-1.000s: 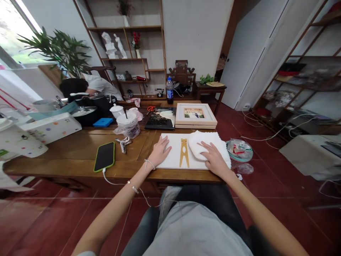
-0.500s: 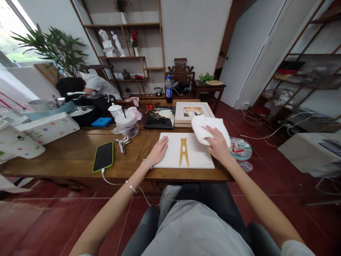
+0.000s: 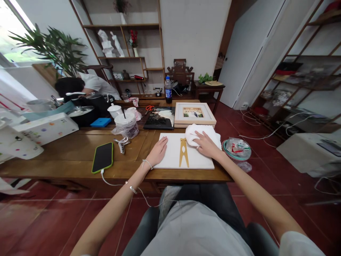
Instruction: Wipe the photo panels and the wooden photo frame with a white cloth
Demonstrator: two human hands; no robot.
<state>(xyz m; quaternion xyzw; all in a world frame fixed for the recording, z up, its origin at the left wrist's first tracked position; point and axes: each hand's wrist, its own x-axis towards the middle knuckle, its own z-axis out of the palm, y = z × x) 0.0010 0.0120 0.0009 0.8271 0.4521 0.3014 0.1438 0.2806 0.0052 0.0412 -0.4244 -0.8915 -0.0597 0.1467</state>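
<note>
A white board [image 3: 170,156], perhaps a canvas, lies flat near the table's front edge. On its middle is a gold figure [image 3: 183,158] with two long legs and an oval opening. My left hand [image 3: 159,151] rests flat on the board's left edge, fingers stretched out and holding nothing. My right hand [image 3: 206,144] grips a white cloth [image 3: 193,132] from above, pressing it onto the board's upper right part. The folded cloth hides that corner and reaches close to the gold figure's top.
Behind the board are a framed picture [image 3: 210,115], a dark painting [image 3: 160,122] and a cola bottle [image 3: 168,90]. To the left lie a phone [image 3: 102,158] with a charging cable and a silver metal piece [image 3: 122,144]. A basin [image 3: 237,156] stands at right; a person [image 3: 98,85] leans behind the pots.
My right hand has brought the white cloth down and left, from raised above the board's right corner onto its surface. My left hand stays in place.
</note>
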